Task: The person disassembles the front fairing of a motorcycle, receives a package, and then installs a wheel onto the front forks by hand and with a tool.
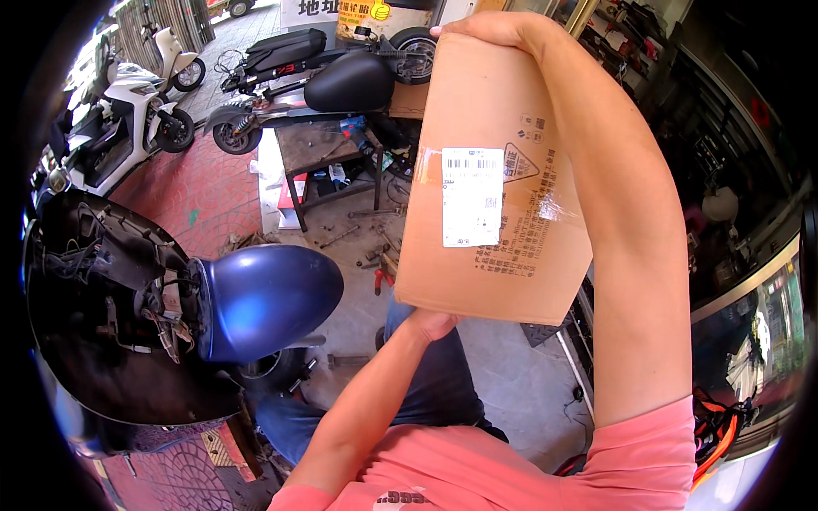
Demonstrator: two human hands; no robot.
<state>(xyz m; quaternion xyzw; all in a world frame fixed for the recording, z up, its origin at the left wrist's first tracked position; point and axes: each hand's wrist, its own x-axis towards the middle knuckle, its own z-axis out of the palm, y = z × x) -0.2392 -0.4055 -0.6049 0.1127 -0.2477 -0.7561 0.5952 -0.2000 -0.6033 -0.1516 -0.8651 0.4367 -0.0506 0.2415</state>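
Observation:
A large brown cardboard box (477,94) is held up in front of me, tilted slightly. Its near face carries a white label (471,198), dark print and strips of shiny clear tape. My right hand (486,31) reaches over the top edge and grips it there. From below, my left hand (436,324) supports the bottom edge, its fingers mostly hidden by the box. What the box contains cannot be seen.
To the left stands a partly stripped scooter with a blue fender (271,302). Beyond the box, a black scooter frame (349,83) lies over a low metal stand (317,152). Tools, including red-handled pliers (383,278), lie on the floor. Parked white scooters (128,111) stand far left; loaded shelves (724,153) line the right.

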